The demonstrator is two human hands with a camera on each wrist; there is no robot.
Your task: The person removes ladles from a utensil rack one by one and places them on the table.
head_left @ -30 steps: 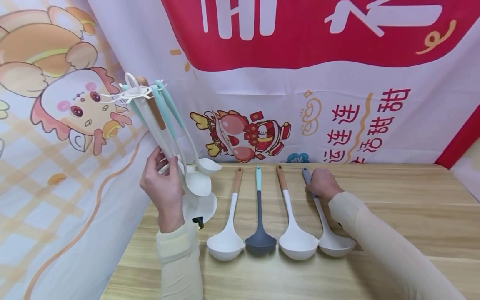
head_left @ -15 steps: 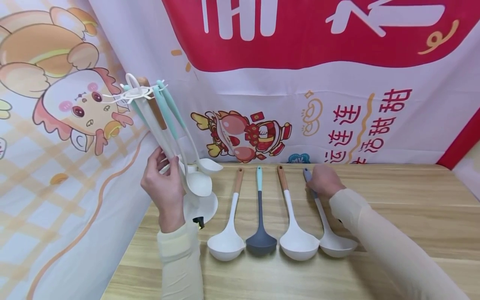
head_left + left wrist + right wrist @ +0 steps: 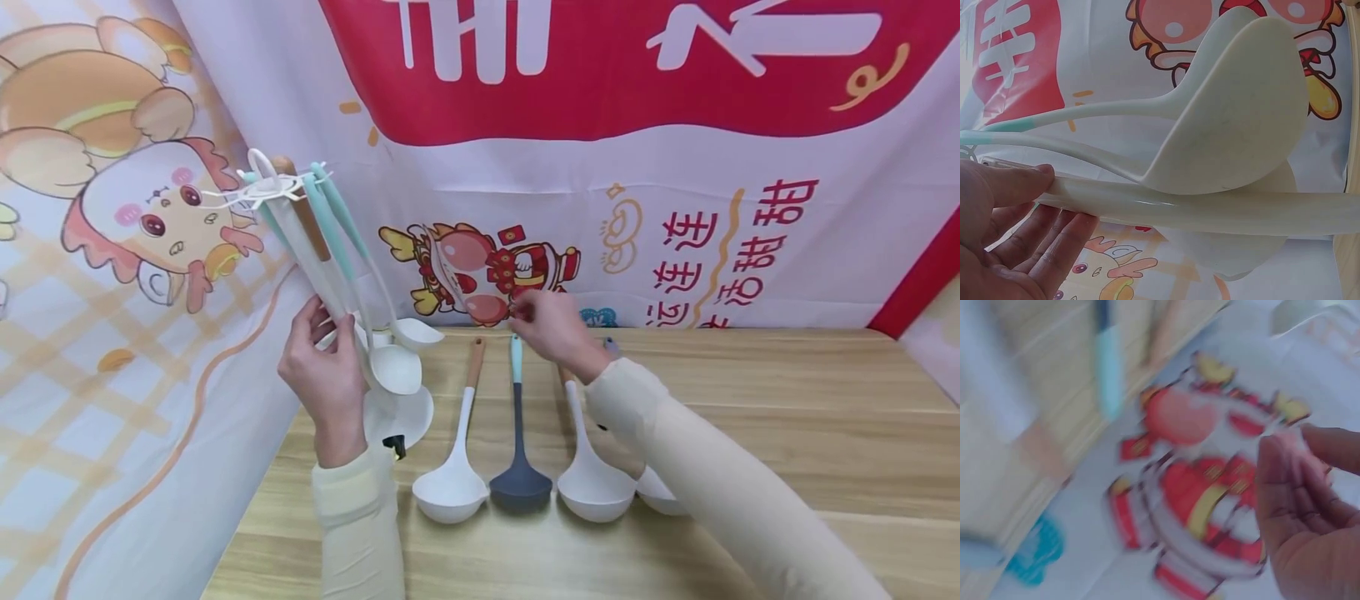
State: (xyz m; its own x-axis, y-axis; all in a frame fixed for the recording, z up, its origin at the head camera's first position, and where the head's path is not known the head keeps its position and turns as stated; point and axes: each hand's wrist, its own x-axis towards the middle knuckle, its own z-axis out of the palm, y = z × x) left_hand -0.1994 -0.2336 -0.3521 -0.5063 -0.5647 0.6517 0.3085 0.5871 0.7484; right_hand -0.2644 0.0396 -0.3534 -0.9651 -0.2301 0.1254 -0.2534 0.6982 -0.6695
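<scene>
Fingers [image 3: 1069,240] and thumb of the left hand [image 3: 326,375] are clamped on the white pole [image 3: 1222,211] of a utensil rack [image 3: 411,414], from which teal-handled utensils [image 3: 397,368] are hung. On the right hand [image 3: 557,331], fingers are loosely bent before the printed backdrop [image 3: 637,158]. Four ladles [image 3: 450,493] are laid side by side on the worktop [image 3: 795,442], the rightmost partly hidden by the right sleeve [image 3: 697,458].

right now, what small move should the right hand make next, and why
Probably move the right hand left to the rightmost hanging ladle and take its turquoise handle. No utensil shows in that hand, four ladles lie lined up on the table, and the left hand grips the white pole of the rack, which should steady it.
</scene>
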